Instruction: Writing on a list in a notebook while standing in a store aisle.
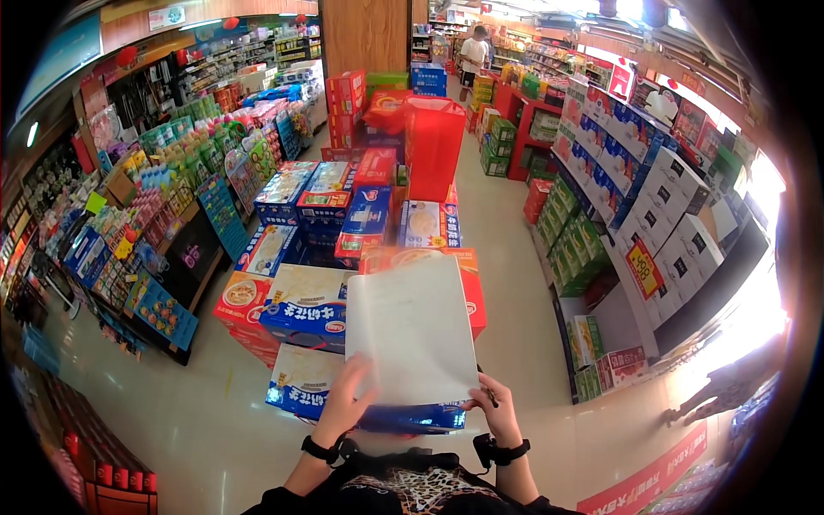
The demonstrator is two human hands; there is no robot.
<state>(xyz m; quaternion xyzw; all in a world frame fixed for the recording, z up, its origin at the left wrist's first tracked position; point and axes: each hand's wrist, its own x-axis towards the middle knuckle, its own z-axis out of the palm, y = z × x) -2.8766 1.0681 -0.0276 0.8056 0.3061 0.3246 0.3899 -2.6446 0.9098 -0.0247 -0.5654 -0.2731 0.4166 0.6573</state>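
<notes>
A large white sheet of paper [412, 328], perhaps several sheets together, lies over the stacked blue, white and red drink cartons [306, 315] before me. My left hand [351, 393] is at its lower left edge, blurred, with the fingers spread against the paper. At the lower right corner, my right hand [494, 402] pinches the paper's edge and also holds a dark pen [492, 394]. Black bands are on both wrists. Behind the paper, a red bag [434, 148] stands upright on the cartons.
Shelves of packaged goods [193, 161] run along the left. On the right are a shelf of stacked cartons [611, 148] and white boxes [669, 206]. A wooden pillar [367, 35] rises behind the stack. One person [474, 55] stands in the far aisle; tiled floor [515, 290] shows beside the stack.
</notes>
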